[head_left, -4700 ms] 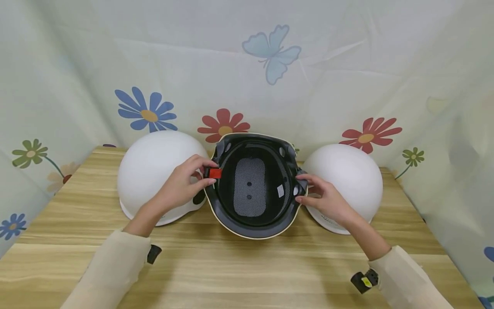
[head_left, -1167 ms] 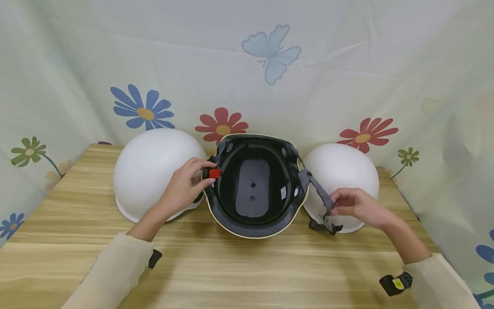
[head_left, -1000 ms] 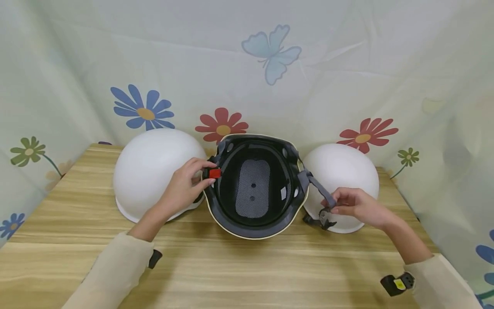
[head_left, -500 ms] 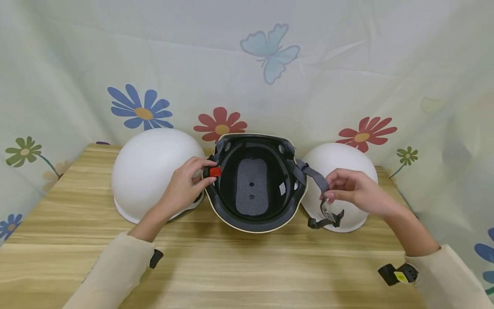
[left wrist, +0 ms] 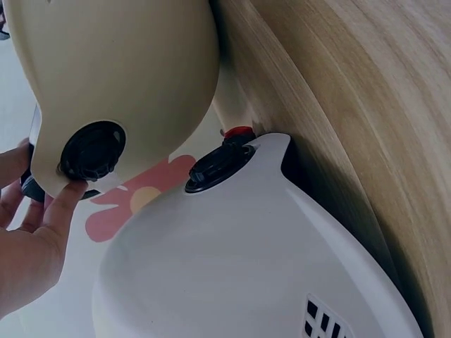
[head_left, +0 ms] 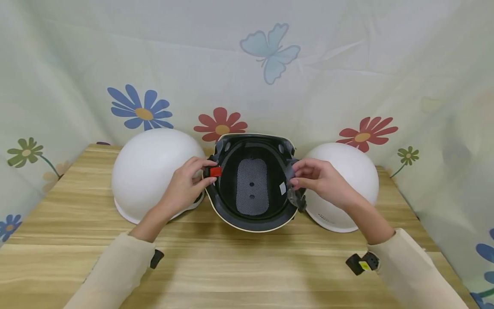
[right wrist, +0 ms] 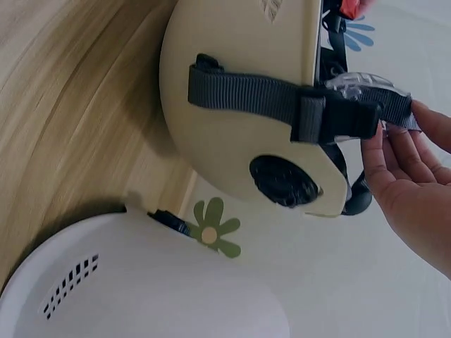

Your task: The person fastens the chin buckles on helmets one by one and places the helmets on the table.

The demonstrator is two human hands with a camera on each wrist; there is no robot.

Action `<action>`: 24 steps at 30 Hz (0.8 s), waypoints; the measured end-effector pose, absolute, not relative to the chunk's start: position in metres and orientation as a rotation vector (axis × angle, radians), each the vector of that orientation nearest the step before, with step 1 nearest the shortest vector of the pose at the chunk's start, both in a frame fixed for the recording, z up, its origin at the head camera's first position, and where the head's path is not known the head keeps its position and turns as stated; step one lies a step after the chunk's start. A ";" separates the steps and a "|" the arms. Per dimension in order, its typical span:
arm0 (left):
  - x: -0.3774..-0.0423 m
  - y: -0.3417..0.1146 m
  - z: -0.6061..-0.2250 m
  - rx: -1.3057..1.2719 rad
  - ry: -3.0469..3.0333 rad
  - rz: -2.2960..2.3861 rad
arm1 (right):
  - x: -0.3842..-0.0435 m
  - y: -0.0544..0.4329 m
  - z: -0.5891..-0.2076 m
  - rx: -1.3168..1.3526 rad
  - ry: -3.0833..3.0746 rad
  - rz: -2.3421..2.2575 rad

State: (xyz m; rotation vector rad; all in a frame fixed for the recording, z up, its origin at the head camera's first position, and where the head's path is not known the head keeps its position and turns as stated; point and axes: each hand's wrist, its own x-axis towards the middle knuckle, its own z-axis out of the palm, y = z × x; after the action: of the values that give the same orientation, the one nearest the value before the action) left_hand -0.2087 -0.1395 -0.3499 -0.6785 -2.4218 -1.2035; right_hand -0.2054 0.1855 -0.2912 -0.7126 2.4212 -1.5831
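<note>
An upturned beige helmet (right wrist: 239,42), its black lining (head_left: 251,150) facing up, sits mid-table. At its left rim my left hand (head_left: 183,182) pinches a red and black buckle (head_left: 215,171). The left wrist view has that hand's fingertips (left wrist: 70,190) beside a round black fitting (left wrist: 94,150) on the shell. My right hand (head_left: 324,180) pinches the grey chin strap (right wrist: 398,107) over the right rim, by a clear plastic piece (right wrist: 363,83). From there the webbing runs through a black slider (right wrist: 338,120) and down outside the shell.
White helmets, dome up, stand close on either side: a left one (head_left: 154,167) behind my left forearm and a right one (head_left: 343,167) behind my right hand. A flower-printed curtain (head_left: 193,56) hangs behind the wooden table (head_left: 231,266).
My right hand went from the right rim out over the right white helmet with the strap, and has now come back left to the rim with it. My left hand keeps its place.
</note>
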 end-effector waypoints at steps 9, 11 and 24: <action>-0.208 -0.139 -0.350 -0.669 -2.417 -1.212 | -0.208 0.175 -0.301 -0.728 2.381 -1.585; -0.209 -0.138 -0.350 -0.669 -2.419 -1.207 | -0.207 0.175 -0.304 -0.728 2.378 -1.572; -0.208 -0.140 -0.351 -0.669 -2.426 -1.228 | -0.202 0.185 -0.310 -0.753 2.264 -1.697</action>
State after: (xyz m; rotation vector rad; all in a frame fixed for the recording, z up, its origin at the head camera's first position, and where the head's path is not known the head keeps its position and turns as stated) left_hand -0.2076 -0.1402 -0.3511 -0.6688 -2.4261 -1.2283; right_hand -0.2015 0.1845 -0.3099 -0.7526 2.2643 -1.6970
